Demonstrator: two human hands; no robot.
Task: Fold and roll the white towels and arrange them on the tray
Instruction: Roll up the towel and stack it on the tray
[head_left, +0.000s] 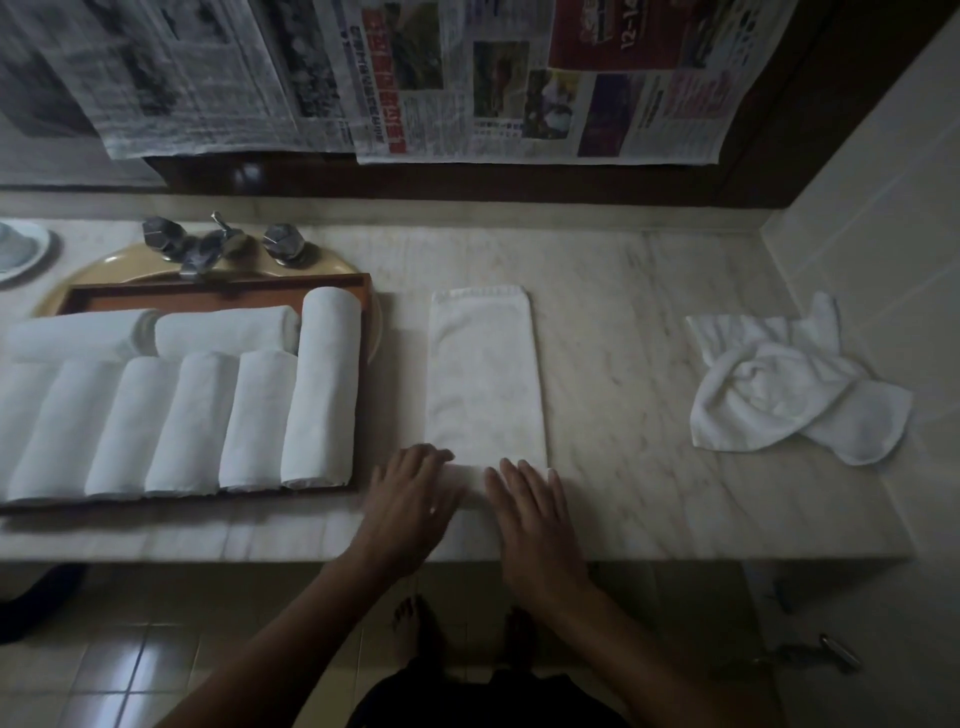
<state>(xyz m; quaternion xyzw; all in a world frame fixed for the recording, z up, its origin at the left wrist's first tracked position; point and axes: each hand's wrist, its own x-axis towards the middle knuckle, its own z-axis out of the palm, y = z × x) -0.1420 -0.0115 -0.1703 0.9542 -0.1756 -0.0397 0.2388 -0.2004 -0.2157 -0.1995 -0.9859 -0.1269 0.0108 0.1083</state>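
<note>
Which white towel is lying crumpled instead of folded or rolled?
The crumpled towel at the counter's right end; others are rolled on the tray or folded flat.

Exposure low; scene dim throughout. Light soft and diffuse, source not identifiable. Rolled towels at left are the brightest area. Glare patch on a floor tile, near left. Shadow band under the near edge of the surface. Left hand motion-blurred; right hand sharper. Corners darkened, straight edges bowed. Far newspaper print soft.
</note>
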